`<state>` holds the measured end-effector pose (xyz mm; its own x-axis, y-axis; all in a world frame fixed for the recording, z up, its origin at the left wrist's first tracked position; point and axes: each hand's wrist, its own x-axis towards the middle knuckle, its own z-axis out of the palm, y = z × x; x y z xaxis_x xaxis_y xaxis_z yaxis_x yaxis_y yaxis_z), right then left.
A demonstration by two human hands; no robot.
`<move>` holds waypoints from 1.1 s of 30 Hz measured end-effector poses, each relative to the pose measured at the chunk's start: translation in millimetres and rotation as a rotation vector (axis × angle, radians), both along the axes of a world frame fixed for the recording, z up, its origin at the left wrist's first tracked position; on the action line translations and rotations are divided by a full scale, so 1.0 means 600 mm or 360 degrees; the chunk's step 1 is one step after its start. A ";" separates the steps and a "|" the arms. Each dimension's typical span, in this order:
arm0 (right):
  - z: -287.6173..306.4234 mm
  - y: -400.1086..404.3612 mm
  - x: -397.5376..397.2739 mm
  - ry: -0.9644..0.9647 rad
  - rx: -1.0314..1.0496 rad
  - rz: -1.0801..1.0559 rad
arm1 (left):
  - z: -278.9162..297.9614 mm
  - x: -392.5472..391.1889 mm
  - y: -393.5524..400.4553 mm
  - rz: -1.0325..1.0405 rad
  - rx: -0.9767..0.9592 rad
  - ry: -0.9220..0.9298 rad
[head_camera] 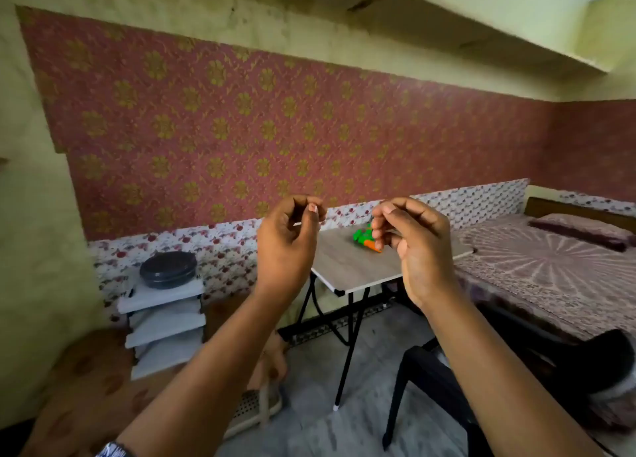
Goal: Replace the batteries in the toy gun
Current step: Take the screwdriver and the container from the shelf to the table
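1. The left hand [287, 239] was raised in the air, its fingers loosely curled and the thumb near the fingertips; it held nothing that could be seen.
2. The right hand [411, 246] was raised alongside it, well apart from it, fingers likewise curled in toward the palm and apparently empty.
3. The toy gun [364, 239], green with an orange end, lay on the folding table [347, 267], beyond both hands and partly hidden behind the right hand's fingertips; neither hand touched it.
4. No batteries or battery cover could be made out, the toy being too small in view.
5. Judging from this, the work had not yet begun: the hands were probably held up in front of the camera in readiness, not for any grip.
6. A black chair [447, 381] stood below the right forearm, likely the seat for working at the table, and a bed [550, 267] lay beyond the right hand.
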<state>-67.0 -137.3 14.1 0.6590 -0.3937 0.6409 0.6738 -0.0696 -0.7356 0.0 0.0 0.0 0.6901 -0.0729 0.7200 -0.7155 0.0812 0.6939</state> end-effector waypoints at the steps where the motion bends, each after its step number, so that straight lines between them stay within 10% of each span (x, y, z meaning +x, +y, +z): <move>1: -0.006 0.005 0.012 0.0011 -0.0004 0.0008 | -0.006 0.005 0.007 0.0010 -0.0004 0.0009; 33: -0.303 0.399 0.749 0.0983 0.0111 0.0804 | -0.292 0.632 0.459 0.0863 -0.0029 0.0658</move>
<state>382.4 102.3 -167.6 0.9960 0.0212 0.0869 0.0811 0.1948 -0.9775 379.0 275.7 -175.2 0.8441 0.3706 0.3874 -0.3349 -0.1996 0.9208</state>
